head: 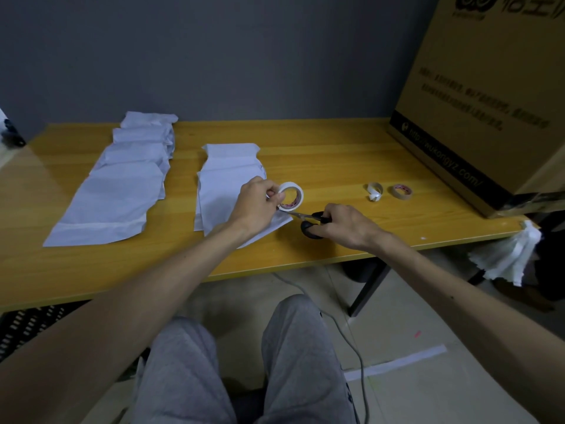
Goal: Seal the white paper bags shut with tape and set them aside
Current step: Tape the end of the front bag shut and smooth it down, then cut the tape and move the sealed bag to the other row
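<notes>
1. Fingers (273, 191) of my left hand (255, 205) pinch the white tape roll (292, 195). They hold it on edge just above the near right corner of the top paper bag (223, 191).
2. Fingers (328, 220) of my right hand (345, 224) are curled through the black handles of the scissors (310, 226) and grip them. The blades point left, toward the roll.
3. Blade tips sit just below the roll and slightly to its right, where I judge a short run of tape leads down to the bag. I cannot make out the strip itself. The scissors' long axis runs left to right, so a cut would cross that run. My right hand is the one placed to make the cut, and the left need only hold the roll steady.
4. That bag lies flat on the surface (336, 154), on top of a small stack, with its long axis running away from me. A second row of overlapped bags (122, 191) lies well apart to the left.
5. Further right, a loose loop of white tape (374, 191) and a small brown roll (402, 191) sit near each other.
6. Red print inside the roll's core is too small to read. The cardboard box (477, 102) at the surface's right end carries a web address ending "wukongyz.com/" on a black band. The rows of characters above it are blurred, and the logo at the top is cut off.
</notes>
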